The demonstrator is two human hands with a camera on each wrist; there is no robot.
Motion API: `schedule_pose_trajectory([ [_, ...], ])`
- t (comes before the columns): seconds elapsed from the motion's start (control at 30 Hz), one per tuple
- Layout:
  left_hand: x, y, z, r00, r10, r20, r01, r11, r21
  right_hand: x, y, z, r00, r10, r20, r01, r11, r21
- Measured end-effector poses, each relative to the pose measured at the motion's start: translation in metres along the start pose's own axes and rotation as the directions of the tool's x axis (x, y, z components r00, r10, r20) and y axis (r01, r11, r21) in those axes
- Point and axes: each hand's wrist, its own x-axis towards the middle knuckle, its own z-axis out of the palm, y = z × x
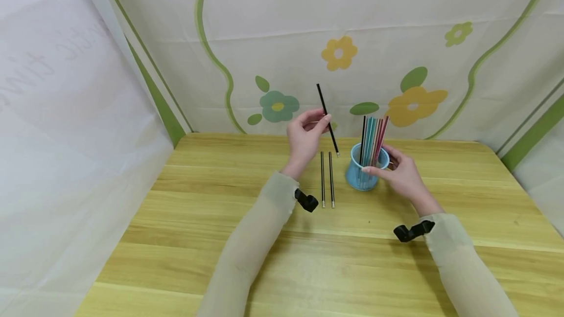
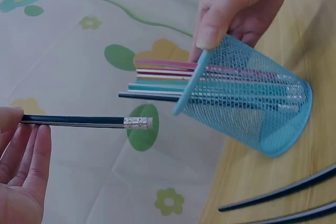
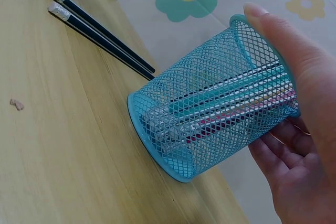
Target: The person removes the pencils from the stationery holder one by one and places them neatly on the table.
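Observation:
In my left hand (image 1: 305, 136) a black pencil (image 1: 328, 120) is pinched between thumb and fingers, raised above the table with its eraser end (image 2: 138, 123) downward. My right hand (image 1: 402, 174) grips a light blue mesh pencil cup (image 1: 360, 180) by its rim, thumb at the near side and fingers round the far side. Inside the cup stand several pencils (image 1: 372, 136) in teal, pink, red, white and black, their eraser ends at the bottom. Two black pencils (image 1: 332, 180) lie side by side on the table left of the cup, erasers toward me.
The wooden table (image 1: 185, 238) reaches back to a white curtain (image 1: 282, 9) printed with flowers and leaves. Another white cloth (image 1: 53, 136) hangs along the left. A small brown scrap (image 3: 17, 104) lies on the tabletop near the cup.

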Motion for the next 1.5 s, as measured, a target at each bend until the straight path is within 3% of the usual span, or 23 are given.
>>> schedule_pose_trajectory([
  [0.4,-0.011,-0.015,-0.02,0.998,-0.068,0.018,0.066,0.994,0.09,0.0,0.0,-0.003,1.0,0.011,0.003,-0.011,1.0,0.003],
  [0.8,-0.021,-0.032,-0.048,0.981,-0.158,0.111,0.133,0.97,0.202,0.0,0.001,-0.003,1.0,0.008,0.003,-0.008,1.0,0.005],
  [1.0,-0.022,-0.039,-0.058,0.96,-0.237,0.152,0.199,0.953,0.229,-0.001,0.0,-0.005,1.0,0.014,-0.004,-0.014,1.0,0.006],
  [1.2,-0.026,-0.042,-0.061,0.926,-0.335,0.176,0.279,0.918,0.281,0.0,0.001,-0.005,1.0,0.003,-0.007,-0.003,1.0,0.008],
  [1.5,-0.029,-0.052,-0.062,0.886,-0.438,0.152,0.379,0.874,0.305,0.0,0.001,-0.005,1.0,0.008,-0.006,-0.008,1.0,0.009],
])
